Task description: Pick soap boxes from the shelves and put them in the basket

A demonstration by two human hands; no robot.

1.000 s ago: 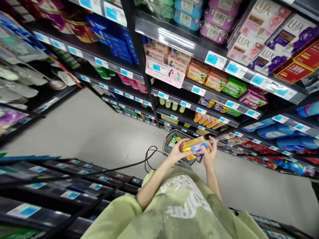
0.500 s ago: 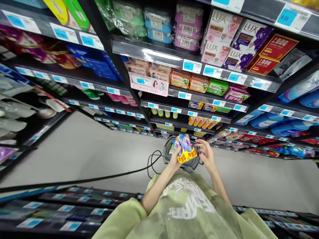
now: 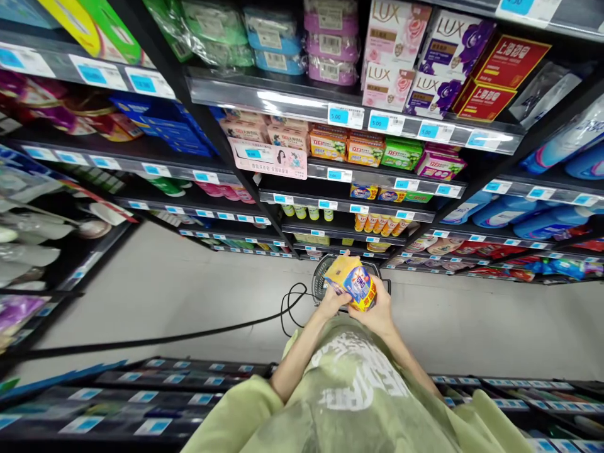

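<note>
Between both hands I hold a blue and yellow OMO pack (image 3: pixel 355 283), tilted so that a yellow side with a small label faces up. It looks like a soap multipack. My left hand (image 3: pixel 333 302) grips its near left side, the thumb lying across the lower edge. My right hand (image 3: pixel 380 313) closes round its right side. Below the pack, a grey shopping basket (image 3: pixel 321 277) is partly covered by it and by my hands; its contents are mostly hidden.
Ahead stand shelves with LUX boxes (image 3: pixel 396 31), orange soap packs (image 3: pixel 329 145) and OMO packs (image 3: pixel 363 191). Blue bottles (image 3: pixel 512 229) fill the right shelves. A black cable (image 3: pixel 212 325) runs leftward over the grey floor (image 3: pixel 189 283). Another shelf row (image 3: pixel 189 393) lies close behind me.
My right hand has come in from beside the pack and now grips it. The pack has been turned, from its printed OMO face to a yellow side. My view has shifted slightly.
</note>
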